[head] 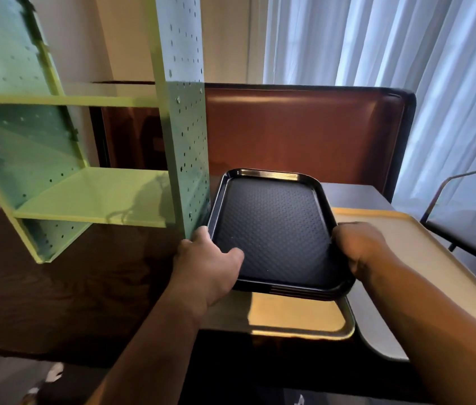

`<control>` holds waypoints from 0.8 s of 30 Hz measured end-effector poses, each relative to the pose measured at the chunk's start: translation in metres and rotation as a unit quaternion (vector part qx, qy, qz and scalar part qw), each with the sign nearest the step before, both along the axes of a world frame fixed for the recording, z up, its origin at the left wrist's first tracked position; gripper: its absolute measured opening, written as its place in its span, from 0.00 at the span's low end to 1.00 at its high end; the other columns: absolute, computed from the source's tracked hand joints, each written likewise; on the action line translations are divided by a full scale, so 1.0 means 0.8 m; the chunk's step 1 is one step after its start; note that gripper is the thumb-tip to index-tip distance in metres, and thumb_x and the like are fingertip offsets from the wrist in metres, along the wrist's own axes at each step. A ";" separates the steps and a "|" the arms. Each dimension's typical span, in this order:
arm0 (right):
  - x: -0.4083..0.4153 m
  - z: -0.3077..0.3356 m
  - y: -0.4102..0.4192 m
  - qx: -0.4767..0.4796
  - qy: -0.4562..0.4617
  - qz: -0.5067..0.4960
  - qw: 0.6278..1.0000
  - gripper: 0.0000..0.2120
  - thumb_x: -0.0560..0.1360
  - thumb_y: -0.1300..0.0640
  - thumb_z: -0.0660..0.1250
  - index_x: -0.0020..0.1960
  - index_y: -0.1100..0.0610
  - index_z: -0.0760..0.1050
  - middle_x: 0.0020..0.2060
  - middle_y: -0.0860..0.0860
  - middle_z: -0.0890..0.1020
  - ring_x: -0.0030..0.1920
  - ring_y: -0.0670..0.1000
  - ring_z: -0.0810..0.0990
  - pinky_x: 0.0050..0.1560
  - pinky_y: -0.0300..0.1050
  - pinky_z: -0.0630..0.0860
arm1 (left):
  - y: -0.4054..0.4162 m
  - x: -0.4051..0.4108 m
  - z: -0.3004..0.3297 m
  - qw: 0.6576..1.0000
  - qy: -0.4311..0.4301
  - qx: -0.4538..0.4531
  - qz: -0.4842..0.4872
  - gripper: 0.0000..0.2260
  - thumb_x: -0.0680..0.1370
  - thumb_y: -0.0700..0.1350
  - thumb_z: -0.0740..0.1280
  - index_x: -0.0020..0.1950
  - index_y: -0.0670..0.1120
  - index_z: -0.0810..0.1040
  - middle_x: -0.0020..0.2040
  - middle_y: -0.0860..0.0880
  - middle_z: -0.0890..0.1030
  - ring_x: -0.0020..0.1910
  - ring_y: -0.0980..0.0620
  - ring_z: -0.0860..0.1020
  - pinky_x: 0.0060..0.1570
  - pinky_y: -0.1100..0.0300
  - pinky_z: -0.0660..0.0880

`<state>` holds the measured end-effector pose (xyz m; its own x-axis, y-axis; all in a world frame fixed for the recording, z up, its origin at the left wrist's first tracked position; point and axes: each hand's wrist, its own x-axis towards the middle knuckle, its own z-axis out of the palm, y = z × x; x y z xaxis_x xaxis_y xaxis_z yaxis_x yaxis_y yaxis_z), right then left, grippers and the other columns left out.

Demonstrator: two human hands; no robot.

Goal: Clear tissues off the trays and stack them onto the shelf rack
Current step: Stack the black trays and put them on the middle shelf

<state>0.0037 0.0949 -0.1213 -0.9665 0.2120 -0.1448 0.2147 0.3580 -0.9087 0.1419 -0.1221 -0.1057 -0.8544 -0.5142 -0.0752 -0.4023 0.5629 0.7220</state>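
Note:
A black textured tray (271,223), the top of a small stack of black trays, is held in the air just right of the green shelf rack (99,197). My left hand (207,258) grips its near-left edge, thumb on the inside. My right hand (359,244) grips its right edge. No tissue lies on the black tray. Under it on the table sit a tan tray (298,320) and a larger beige tray (424,249) to the right. The rack's lower shelf holds nothing; its perforated side panel (190,147) stands close to the tray's left edge.
A dark wooden table (55,287) carries the rack and trays. A brown padded booth back (304,133) rises behind. White curtains hang at the right, with a metal-framed chair (470,226) below them.

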 end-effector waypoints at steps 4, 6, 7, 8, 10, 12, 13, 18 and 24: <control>-0.044 0.001 -0.018 0.052 0.019 -0.003 0.998 0.06 0.67 0.68 0.64 0.41 0.68 0.78 0.38 0.59 0.80 0.38 0.58 0.79 0.34 0.47 0.72 | 0.015 -0.035 -0.006 1.000 0.000 -0.008 0.005 0.37 0.75 0.55 0.66 0.80 0.48 0.56 0.74 0.38 0.65 0.70 0.39 0.68 0.71 0.48 0.67; -0.072 -0.005 -0.023 0.105 0.019 0.005 0.994 0.08 0.69 0.65 0.64 0.44 0.69 0.79 0.41 0.60 0.81 0.43 0.61 0.81 0.39 0.51 0.77 | 0.021 -0.050 -0.011 1.000 0.014 0.014 -0.013 0.36 0.76 0.53 0.66 0.81 0.48 0.56 0.76 0.41 0.62 0.70 0.40 0.70 0.69 0.50 0.68; -0.081 -0.008 -0.025 0.129 0.017 0.014 0.991 0.10 0.70 0.64 0.64 0.46 0.69 0.80 0.43 0.61 0.82 0.45 0.62 0.82 0.43 0.53 0.79 | 0.021 -0.054 -0.014 1.000 0.014 0.014 -0.024 0.35 0.76 0.52 0.66 0.81 0.48 0.56 0.77 0.43 0.61 0.70 0.41 0.70 0.69 0.50 0.68; -0.086 -0.010 -0.027 0.147 0.016 0.027 0.989 0.11 0.72 0.63 0.64 0.48 0.69 0.80 0.45 0.61 0.83 0.47 0.62 0.82 0.46 0.54 0.79 | 0.019 -0.056 -0.013 0.999 0.013 0.008 -0.032 0.35 0.77 0.51 0.66 0.80 0.48 0.56 0.77 0.43 0.60 0.70 0.41 0.70 0.68 0.50 0.68; -0.094 -0.016 -0.034 0.182 0.017 0.064 0.981 0.13 0.76 0.62 0.62 0.53 0.68 0.81 0.49 0.61 0.83 0.49 0.62 0.81 0.48 0.52 0.78 | 0.013 -0.062 -0.018 0.999 0.013 -0.001 -0.038 0.33 0.77 0.50 0.66 0.80 0.48 0.58 0.78 0.44 0.59 0.71 0.42 0.69 0.68 0.51 0.68; -0.099 -0.021 -0.044 0.231 0.013 0.101 0.968 0.14 0.77 0.62 0.61 0.56 0.67 0.80 0.52 0.63 0.82 0.52 0.64 0.80 0.50 0.51 0.77 | 0.006 -0.067 -0.024 0.999 0.008 -0.016 -0.047 0.31 0.77 0.50 0.66 0.79 0.49 0.61 0.79 0.45 0.57 0.72 0.43 0.67 0.69 0.53 0.66; -0.100 -0.023 -0.049 0.251 0.008 0.107 0.962 0.15 0.76 0.61 0.61 0.58 0.67 0.79 0.53 0.63 0.82 0.53 0.65 0.80 0.52 0.51 0.77 | 0.003 -0.068 -0.027 0.998 -0.004 -0.023 -0.055 0.32 0.76 0.51 0.65 0.79 0.50 0.61 0.80 0.46 0.55 0.74 0.43 0.65 0.72 0.51 0.65; -0.115 -0.033 -0.050 0.284 -0.030 0.103 0.953 0.23 0.68 0.58 0.61 0.62 0.62 0.73 0.52 0.62 0.80 0.52 0.66 0.79 0.56 0.57 0.79 | 0.012 -0.057 -0.043 0.984 -0.094 -0.107 -0.108 0.33 0.78 0.55 0.62 0.81 0.53 0.56 0.83 0.49 0.46 0.80 0.37 0.47 0.78 0.44 0.53; -0.109 -0.014 -0.051 0.409 -0.045 0.180 0.894 0.15 0.79 0.63 0.60 0.61 0.67 0.79 0.55 0.62 0.80 0.58 0.63 0.80 0.51 0.48 0.75 | 0.009 -0.052 -0.049 0.976 -0.117 -0.132 -0.129 0.30 0.79 0.53 0.61 0.81 0.52 0.58 0.83 0.51 0.50 0.80 0.34 0.45 0.78 0.46 0.48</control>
<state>-0.0832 0.0540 -0.1325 -0.9856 -0.0402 -0.1645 0.0107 0.9548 -0.2969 0.1007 -0.1145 -0.1447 -0.9334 -0.3121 -0.1773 -0.3589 0.8210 0.4439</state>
